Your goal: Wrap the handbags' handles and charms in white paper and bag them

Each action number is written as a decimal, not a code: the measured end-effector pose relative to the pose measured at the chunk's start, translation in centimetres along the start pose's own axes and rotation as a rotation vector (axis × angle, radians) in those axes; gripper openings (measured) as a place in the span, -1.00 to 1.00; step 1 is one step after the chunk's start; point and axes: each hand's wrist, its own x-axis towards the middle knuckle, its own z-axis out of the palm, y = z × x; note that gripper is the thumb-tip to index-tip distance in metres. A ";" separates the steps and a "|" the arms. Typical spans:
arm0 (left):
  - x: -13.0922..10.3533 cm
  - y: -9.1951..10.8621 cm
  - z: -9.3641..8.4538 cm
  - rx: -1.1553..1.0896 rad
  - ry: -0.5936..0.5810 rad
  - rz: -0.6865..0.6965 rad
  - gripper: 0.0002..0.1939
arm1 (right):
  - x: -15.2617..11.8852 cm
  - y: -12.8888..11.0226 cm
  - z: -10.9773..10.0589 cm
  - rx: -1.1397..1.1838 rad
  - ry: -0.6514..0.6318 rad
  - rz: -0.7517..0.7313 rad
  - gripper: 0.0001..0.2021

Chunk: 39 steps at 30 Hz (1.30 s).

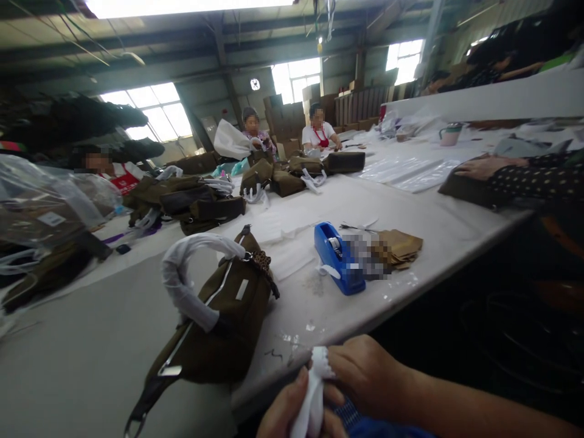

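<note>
Just off the table's front edge, my left hand (285,404) is closed around a folded white strip (312,398) of thin, soft material, paper or cloth. My right hand (369,368) is closed at the strip's upper end, where its edge looks jagged. The fingertips of the right hand are partly hidden. Nearest to both hands lies an olive-brown handbag (228,328) with a zipper, a leopard-patterned charm (261,261) and a curved handle wrapped in white (180,277). Beyond my right hand stands a blue tape dispenser (335,261).
Brown paper pieces (404,246) lie beside the dispenser. More olive bags (287,179) are piled farther back, with clear plastic bags (410,173) and a cup (450,135). Several co-workers sit around the table (433,225); one's hand (483,167) rests on a dark bag at right.
</note>
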 end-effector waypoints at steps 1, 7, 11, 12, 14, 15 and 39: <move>0.0 0.1 0.1 -0.050 -0.056 0.034 -0.28 | 0.1 0.1 0.4 0.122 0.028 0.118 -0.72; -0.2 1.0 0.9 1.007 0.225 1.116 -0.53 | 1.1 -1.0 2.9 1.324 0.060 1.002 -0.49; 0.9 0.9 0.8 1.809 0.311 1.258 -0.53 | 1.2 -2.9 3.9 1.496 0.076 1.025 -0.41; 1.1 0.8 0.7 1.863 0.381 1.227 -0.54 | 1.1 -3.2 3.9 1.475 0.066 1.001 -0.40; 1.5 0.6 0.5 1.843 0.491 1.151 -0.56 | 0.8 -3.6 4.0 1.422 0.028 0.929 -0.41; 1.5 0.5 0.4 1.787 0.511 1.114 -0.57 | 0.6 -3.7 4.0 1.400 0.005 0.893 -0.42; 1.2 -0.4 0.6 0.341 0.026 -0.515 -0.46 | 2.5 -3.2 1.0 -0.158 -0.742 -0.475 -0.84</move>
